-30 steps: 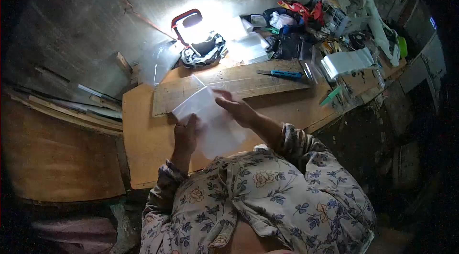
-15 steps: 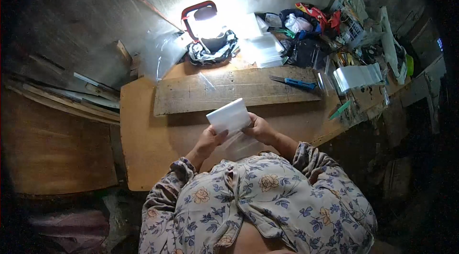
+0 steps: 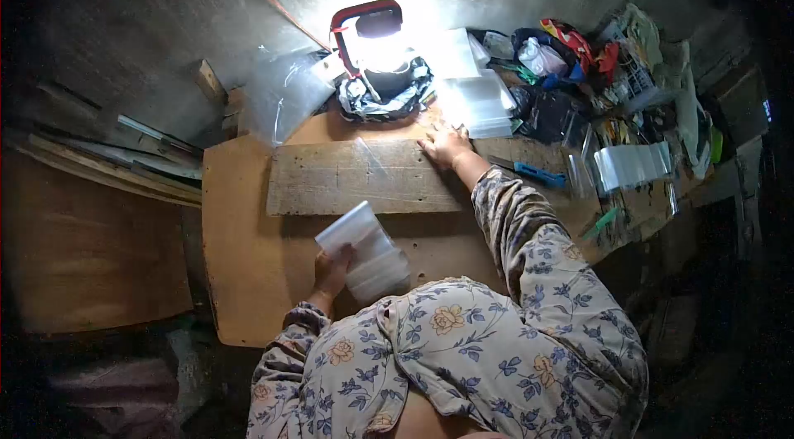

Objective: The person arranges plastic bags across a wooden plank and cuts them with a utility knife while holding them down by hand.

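1. The desk [image 3: 240,274] is lit by a lamp [image 3: 338,38], which is seated in a black plastic bag [image 3: 380,106] near the wall.
2. A wooden board [image 3: 356,183] is laid across the middle of the desk.
3. Stacked clear plastic sheets [image 3: 481,100] are placed beyond the board, beside the lamp, and a further clear bundle [image 3: 633,166] is set well to their right.
4. The folded clear plastic [image 3: 368,250] is held above the near part of the desk, between the board and the person's floral shirt [image 3: 463,340].
5. The right hand [image 3: 447,148] is held palm down with fingers spread over the board's far edge, near the stacked sheets; whether either is pressed cannot be told.
6. One side of the folded plastic is pinched between the thumb and fingers of the left hand [image 3: 333,268].
7. A blue-handled cutter [image 3: 539,174] is rested on the board's right part.
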`<state>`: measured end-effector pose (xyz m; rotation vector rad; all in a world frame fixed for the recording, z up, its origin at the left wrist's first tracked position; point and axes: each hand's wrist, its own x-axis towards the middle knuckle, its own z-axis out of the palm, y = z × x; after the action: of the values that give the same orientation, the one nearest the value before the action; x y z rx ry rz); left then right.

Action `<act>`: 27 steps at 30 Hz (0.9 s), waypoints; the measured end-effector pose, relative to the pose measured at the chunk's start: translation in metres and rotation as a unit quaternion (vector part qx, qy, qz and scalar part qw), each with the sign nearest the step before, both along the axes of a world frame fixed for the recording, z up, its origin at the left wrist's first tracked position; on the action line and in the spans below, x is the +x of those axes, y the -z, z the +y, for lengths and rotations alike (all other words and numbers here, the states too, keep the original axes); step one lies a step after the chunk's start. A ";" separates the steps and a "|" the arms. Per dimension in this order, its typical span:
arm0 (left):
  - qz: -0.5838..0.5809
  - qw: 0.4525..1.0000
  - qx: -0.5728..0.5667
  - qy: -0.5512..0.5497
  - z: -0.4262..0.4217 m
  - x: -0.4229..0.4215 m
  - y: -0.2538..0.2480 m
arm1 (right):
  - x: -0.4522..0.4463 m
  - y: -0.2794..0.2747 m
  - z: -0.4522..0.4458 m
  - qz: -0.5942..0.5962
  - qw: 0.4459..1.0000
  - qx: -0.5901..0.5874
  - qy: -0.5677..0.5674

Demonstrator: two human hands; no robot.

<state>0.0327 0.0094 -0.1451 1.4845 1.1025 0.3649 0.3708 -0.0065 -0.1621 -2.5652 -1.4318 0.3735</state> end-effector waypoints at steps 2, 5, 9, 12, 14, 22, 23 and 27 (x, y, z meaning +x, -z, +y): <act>-0.033 0.999 -0.031 -0.024 0.000 -0.006 0.023 | 0.004 -0.004 0.006 0.033 0.997 -0.002 0.066; -0.061 0.997 -0.026 -0.032 -0.001 -0.004 0.024 | 0.034 0.010 0.009 0.139 0.973 0.163 0.089; -0.044 0.998 0.039 0.010 0.004 -0.006 0.024 | 0.067 0.009 0.017 0.105 0.947 0.284 0.103; -0.020 0.997 0.077 0.019 -0.001 -0.005 0.026 | 0.063 0.020 0.019 0.059 0.992 0.106 -0.020; -0.031 0.998 0.060 0.007 -0.004 -0.001 0.022 | 0.040 0.014 0.018 0.043 0.997 0.056 -0.029; -0.148 0.967 -0.145 -0.148 0.007 0.022 -0.011 | -0.072 -0.047 -0.012 0.528 0.836 0.125 -0.081; -0.187 0.962 -0.152 -0.128 0.008 0.030 -0.021 | -0.089 -0.048 -0.023 0.572 0.811 0.071 -0.099; -0.231 0.955 -0.184 -0.038 0.014 0.049 -0.020 | -0.113 -0.033 -0.053 0.574 0.804 0.092 -0.128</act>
<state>0.0818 0.0238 -0.1250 0.9619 0.7972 0.5010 0.2581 -0.0597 -0.1295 -1.3873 -1.1493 1.4182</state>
